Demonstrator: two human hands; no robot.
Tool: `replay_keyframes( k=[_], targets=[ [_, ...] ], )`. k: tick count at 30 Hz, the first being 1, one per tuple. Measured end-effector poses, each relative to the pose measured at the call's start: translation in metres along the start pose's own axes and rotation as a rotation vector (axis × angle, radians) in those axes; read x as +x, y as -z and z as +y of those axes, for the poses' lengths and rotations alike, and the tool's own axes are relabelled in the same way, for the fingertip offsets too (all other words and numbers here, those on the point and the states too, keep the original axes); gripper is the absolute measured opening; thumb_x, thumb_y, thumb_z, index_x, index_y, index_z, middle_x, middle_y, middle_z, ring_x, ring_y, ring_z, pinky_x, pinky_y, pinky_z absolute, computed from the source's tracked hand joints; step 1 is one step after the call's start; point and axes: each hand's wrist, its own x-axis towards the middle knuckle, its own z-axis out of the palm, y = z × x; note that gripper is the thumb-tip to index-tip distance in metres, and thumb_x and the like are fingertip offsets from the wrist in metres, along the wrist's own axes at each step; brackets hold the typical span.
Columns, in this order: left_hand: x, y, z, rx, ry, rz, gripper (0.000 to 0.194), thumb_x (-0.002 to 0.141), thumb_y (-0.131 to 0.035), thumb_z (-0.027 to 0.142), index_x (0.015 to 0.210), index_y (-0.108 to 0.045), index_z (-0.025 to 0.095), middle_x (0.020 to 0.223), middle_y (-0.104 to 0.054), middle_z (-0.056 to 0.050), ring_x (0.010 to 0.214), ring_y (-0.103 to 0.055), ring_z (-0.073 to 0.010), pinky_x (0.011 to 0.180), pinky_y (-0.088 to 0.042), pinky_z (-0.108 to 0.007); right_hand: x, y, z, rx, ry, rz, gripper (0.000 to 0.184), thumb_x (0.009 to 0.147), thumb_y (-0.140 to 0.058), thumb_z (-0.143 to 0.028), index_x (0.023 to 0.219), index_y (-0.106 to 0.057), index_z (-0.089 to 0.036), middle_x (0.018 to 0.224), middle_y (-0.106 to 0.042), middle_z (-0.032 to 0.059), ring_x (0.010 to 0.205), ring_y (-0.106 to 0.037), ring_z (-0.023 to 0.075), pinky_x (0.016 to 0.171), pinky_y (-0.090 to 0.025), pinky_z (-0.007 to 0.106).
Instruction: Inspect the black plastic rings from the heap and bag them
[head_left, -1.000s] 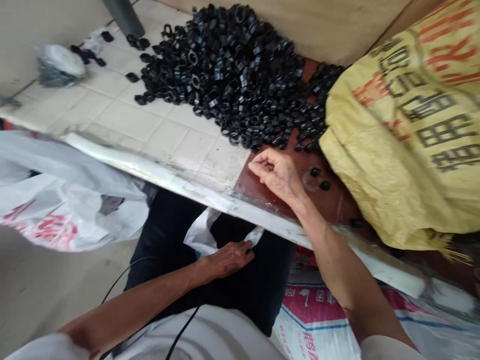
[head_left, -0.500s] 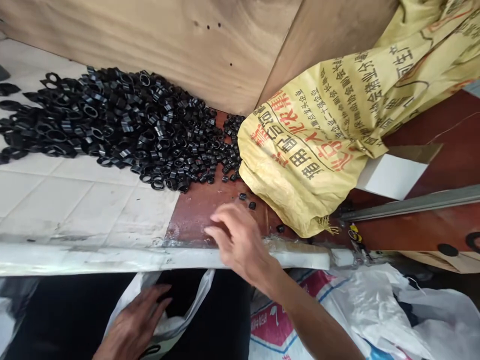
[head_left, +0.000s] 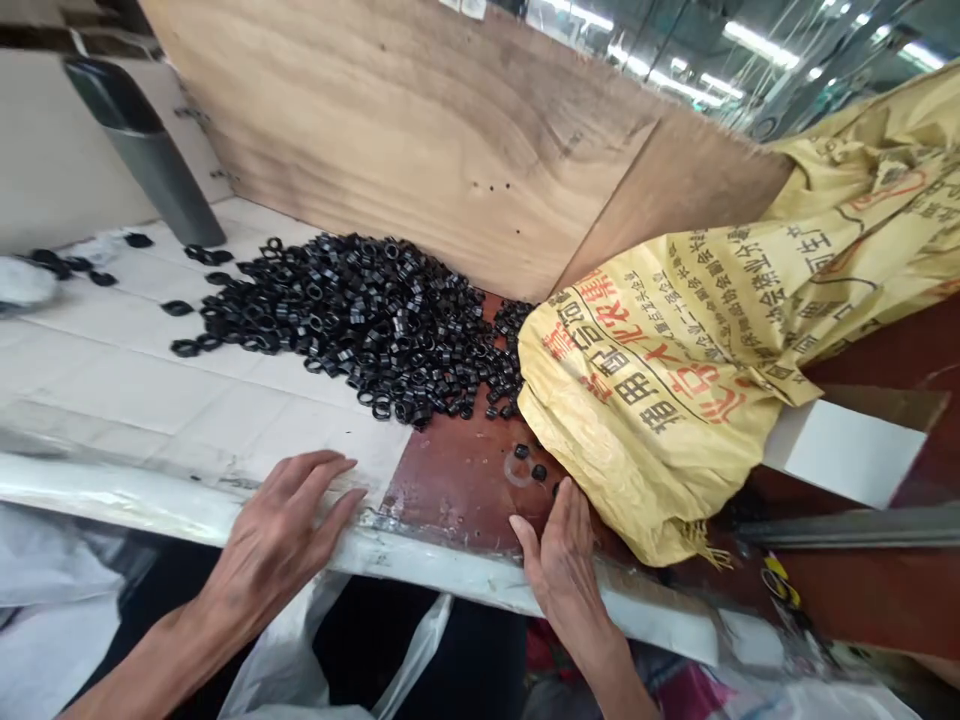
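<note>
A heap of small black plastic rings (head_left: 375,310) spreads over the pale tiled part of the bench and onto its red-brown part. My left hand (head_left: 281,520) is at the bench's white front edge, thumb and fingers apart with nothing between them. On the red-brown surface, my right hand (head_left: 559,550) has its fingers stretched out beside the yellow woven sack (head_left: 645,400). A few loose black pieces (head_left: 538,472) lie just beyond its fingertips; whether it touches one is hidden. Below the edge, a white plastic bag (head_left: 289,660) hangs open against dark clothing.
A wooden board (head_left: 420,150) stands behind the heap. At the back left is a dark bottle (head_left: 150,150). A white box (head_left: 855,450) and a metal rail (head_left: 862,530) lie right of the sack, near yellow-handled snips (head_left: 780,585).
My left hand has risen from the white bag to the bench edge. My right hand has shifted right, towards the sack, its fingers straighter. The view has tilted up, showing the bottle and ceiling lights.
</note>
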Motion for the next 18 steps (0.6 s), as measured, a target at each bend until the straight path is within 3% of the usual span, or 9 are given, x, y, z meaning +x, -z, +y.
replay_keyframes(
  k=[4, 8, 14, 18],
  targets=[
    [0.035, -0.023, -0.024, 0.107, 0.040, -0.073, 0.051, 0.083, -0.069, 0.039, 0.128, -0.052, 0.019, 0.117, -0.059, -0.013, 0.106, -0.062, -0.0317, 0.092, -0.057, -0.048, 0.064, -0.015, -0.031, 0.068, 0.056, 0.008, 0.090, 0.094, -0.048, -0.059, 0.153, -0.021, 0.003, 0.152, -0.030, 0.0365, 0.142, -0.029, 0.0481, 0.108, -0.032, 0.066],
    [0.056, -0.036, -0.045, 0.184, 0.039, -0.040, 0.072, 0.077, -0.075, 0.050, 0.133, -0.046, 0.015, 0.129, -0.049, -0.021, 0.119, -0.052, -0.0393, 0.096, -0.051, -0.056, 0.109, -0.027, -0.049, 0.197, 0.098, 0.086, 0.087, 0.095, -0.046, -0.058, 0.155, -0.017, -0.003, 0.158, -0.022, 0.0303, 0.146, -0.021, 0.0438, 0.112, -0.027, 0.066],
    [0.064, -0.040, -0.075, 0.264, 0.103, 0.083, 0.104, 0.064, -0.074, 0.072, 0.141, -0.039, 0.010, 0.144, -0.032, -0.031, 0.138, -0.032, -0.0498, 0.104, -0.038, -0.067, 0.136, -0.062, -0.066, 0.286, 0.181, 0.080, 0.079, 0.097, -0.039, -0.061, 0.146, -0.037, 0.000, 0.142, -0.042, 0.0322, 0.134, -0.041, 0.0421, 0.105, -0.040, 0.059],
    [0.079, -0.030, -0.107, 0.367, 0.327, 0.252, 0.092, 0.079, -0.062, 0.070, 0.139, -0.041, 0.005, 0.147, -0.030, -0.035, 0.141, -0.028, -0.0489, 0.107, -0.033, -0.066, 0.145, -0.073, -0.074, 0.301, 0.282, 0.118, 0.076, 0.095, -0.042, -0.065, 0.141, -0.045, -0.005, 0.138, -0.048, 0.0279, 0.125, -0.047, 0.0403, 0.103, -0.042, 0.058]
  ],
)
